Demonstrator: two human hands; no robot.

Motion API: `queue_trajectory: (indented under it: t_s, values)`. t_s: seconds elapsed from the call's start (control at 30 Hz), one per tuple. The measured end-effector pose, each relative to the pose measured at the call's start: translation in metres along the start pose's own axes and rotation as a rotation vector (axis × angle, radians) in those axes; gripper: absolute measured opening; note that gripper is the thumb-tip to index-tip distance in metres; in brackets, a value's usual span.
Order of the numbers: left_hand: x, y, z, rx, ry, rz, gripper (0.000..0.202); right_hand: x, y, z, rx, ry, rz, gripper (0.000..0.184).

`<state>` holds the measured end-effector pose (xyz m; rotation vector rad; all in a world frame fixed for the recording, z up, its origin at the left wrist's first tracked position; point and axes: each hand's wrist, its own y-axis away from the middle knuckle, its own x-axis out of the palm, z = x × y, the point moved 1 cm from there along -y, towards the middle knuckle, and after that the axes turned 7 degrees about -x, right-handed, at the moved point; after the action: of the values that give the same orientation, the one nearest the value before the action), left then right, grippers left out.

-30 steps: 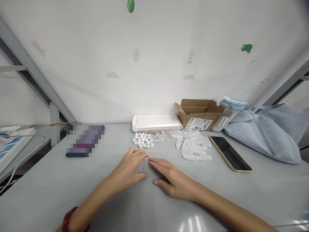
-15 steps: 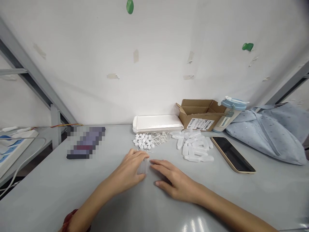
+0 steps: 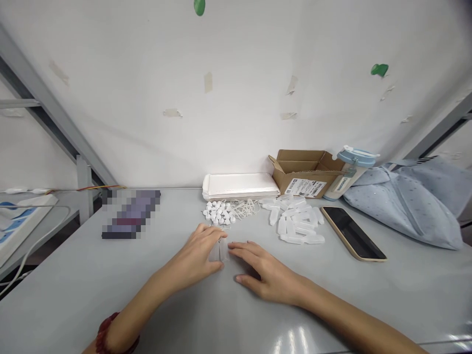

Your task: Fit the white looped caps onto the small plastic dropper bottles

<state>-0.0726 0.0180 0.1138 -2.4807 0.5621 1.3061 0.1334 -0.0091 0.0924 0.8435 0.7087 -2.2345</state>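
My left hand [image 3: 201,250] rests on the table with its thumb and fingers curled around the ends of small translucent plastic tubes [image 3: 222,250]. They stand side by side; how many is hard to tell, as my fingers cover part of them. Close on the right, my right hand [image 3: 260,270] lies with fingers spread, the fingertips at the tubes' right side and the thumb apart. Whether those fingertips touch the tubes I cannot tell. Beyond my hands sit a heap of small white caps [image 3: 218,213] and a tangle of white strings [image 3: 246,208]. More translucent tubes [image 3: 300,219] lie loose to the right.
A stack of flat white boxes [image 3: 241,186] lies against the wall, beside an open cardboard box [image 3: 306,177]. Right of that are a blue-lidded cup [image 3: 346,172], a phone [image 3: 354,233] and a light blue cloth bag [image 3: 401,206]. A blurred dark object [image 3: 132,216] lies left.
The view has tipped down slightly. My right fingertips are marginally closer to the tubes, which show a little more clearly in my left hand's grasp. Otherwise the hands hold their places.
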Motion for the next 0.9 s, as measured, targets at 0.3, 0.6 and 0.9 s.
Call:
queue_trajectory:
  t_s: [0.3,0.6,0.9]
  values:
    - [0.000,0.000,-0.002,0.016,0.001,-0.015,0.047,0.000,-0.001,0.001,0.000,-0.010,0.010,0.051]
    - [-0.043,0.001,0.021,-0.179,-0.061,-0.027,0.047,-0.003,-0.001,0.005,0.005,-0.017,0.011,0.049]
    - [-0.052,0.004,0.029,-0.338,-0.042,0.117,0.052,-0.004,-0.002,0.006,0.021,0.007,0.012,0.049]
